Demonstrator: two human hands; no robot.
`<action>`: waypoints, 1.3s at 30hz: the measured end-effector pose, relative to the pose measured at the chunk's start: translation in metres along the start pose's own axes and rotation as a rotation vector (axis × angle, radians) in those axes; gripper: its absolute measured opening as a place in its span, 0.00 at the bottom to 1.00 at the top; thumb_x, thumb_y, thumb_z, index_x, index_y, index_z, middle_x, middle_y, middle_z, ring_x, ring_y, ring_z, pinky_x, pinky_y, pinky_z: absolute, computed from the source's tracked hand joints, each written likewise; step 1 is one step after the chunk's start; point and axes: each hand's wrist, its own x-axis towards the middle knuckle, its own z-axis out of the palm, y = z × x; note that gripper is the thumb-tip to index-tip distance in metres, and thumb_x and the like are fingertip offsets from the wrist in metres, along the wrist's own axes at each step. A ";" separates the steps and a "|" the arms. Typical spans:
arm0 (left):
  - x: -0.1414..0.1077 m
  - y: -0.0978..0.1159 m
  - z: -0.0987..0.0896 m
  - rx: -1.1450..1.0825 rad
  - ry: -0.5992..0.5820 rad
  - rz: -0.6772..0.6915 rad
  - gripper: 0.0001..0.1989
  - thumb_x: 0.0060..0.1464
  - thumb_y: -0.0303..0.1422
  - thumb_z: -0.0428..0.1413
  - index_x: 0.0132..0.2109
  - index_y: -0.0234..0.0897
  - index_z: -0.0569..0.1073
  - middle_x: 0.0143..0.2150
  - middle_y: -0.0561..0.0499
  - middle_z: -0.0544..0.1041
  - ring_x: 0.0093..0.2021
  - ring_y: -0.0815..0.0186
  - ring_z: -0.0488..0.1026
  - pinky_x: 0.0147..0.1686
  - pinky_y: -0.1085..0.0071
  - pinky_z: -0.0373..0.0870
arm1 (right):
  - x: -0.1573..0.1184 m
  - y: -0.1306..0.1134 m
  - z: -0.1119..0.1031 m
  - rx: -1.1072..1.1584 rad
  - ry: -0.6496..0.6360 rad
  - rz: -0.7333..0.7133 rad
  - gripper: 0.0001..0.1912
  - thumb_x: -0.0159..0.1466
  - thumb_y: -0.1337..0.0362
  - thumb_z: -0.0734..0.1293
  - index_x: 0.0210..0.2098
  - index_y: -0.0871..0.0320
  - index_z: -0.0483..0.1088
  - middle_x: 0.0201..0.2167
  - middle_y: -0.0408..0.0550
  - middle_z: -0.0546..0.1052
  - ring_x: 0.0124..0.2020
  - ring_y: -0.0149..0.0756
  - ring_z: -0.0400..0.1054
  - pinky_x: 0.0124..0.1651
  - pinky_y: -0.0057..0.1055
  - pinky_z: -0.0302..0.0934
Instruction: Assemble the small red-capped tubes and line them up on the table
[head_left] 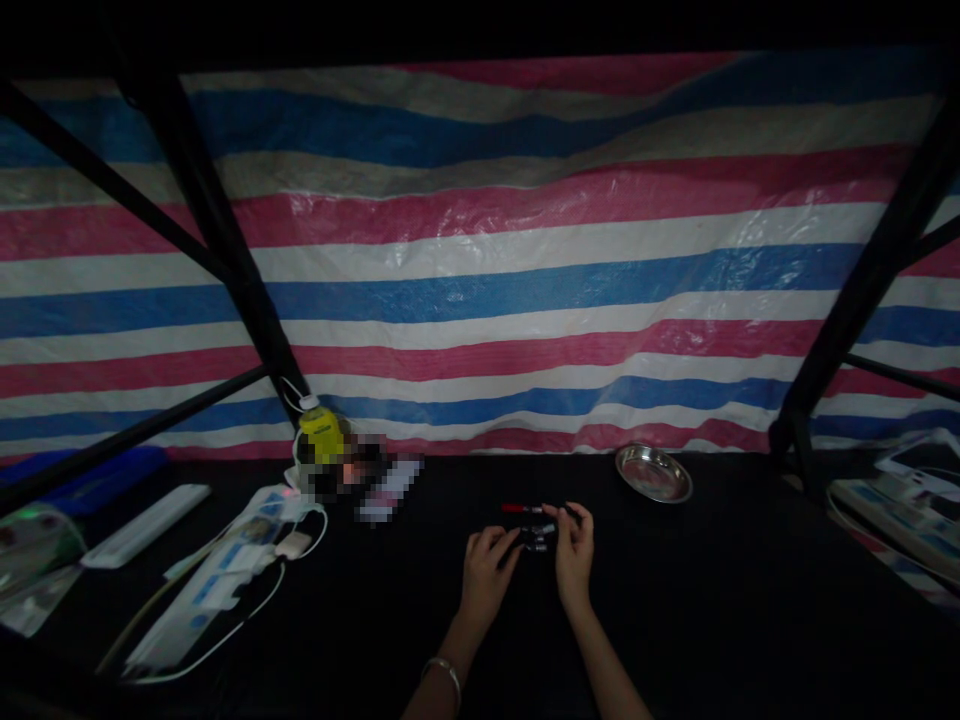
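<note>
A slim red pen (pixel 521 508) lies crosswise in front of me, its right end running into the fingers of my right hand (pixel 574 560). That hand is closed, with thumb and index finger pinching around the pen's end; part of it is hidden. Just nearer to me, several dark pens (pixel 538 531) with pale markings lie side by side. My left hand (pixel 486 572), a bangle on its wrist, has its fingertips bent together at their left ends and appears to pinch one of them. The dark pens blend into the black tabletop, so their exact outlines are hard to make out.
A round metal dish (pixel 654 474) stands at the back right of the black table (pixel 712 610). To the left are a yellow-labelled bottle (pixel 322 432), a power strip (pixel 202 595) with white cables, and a long white box (pixel 148 525). Striped sheeting (pixel 525 280) hangs behind black frame posts.
</note>
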 end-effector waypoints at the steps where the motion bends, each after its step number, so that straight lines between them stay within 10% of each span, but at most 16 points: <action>1: 0.000 0.000 0.000 0.018 -0.016 0.019 0.12 0.56 0.38 0.53 0.45 0.46 0.76 0.37 0.48 0.74 0.37 0.65 0.71 0.40 0.66 0.70 | 0.000 -0.001 0.001 0.035 0.004 0.016 0.20 0.59 0.50 0.63 0.42 0.57 0.56 0.34 0.54 0.79 0.37 0.40 0.74 0.43 0.37 0.64; 39: 0.009 0.011 -0.011 -0.151 -0.092 -0.065 0.13 0.60 0.34 0.44 0.45 0.41 0.72 0.41 0.48 0.76 0.43 0.63 0.72 0.43 0.63 0.68 | -0.003 0.007 -0.004 -0.372 -0.075 -0.262 0.17 0.61 0.55 0.62 0.42 0.59 0.70 0.37 0.52 0.74 0.38 0.37 0.70 0.44 0.34 0.63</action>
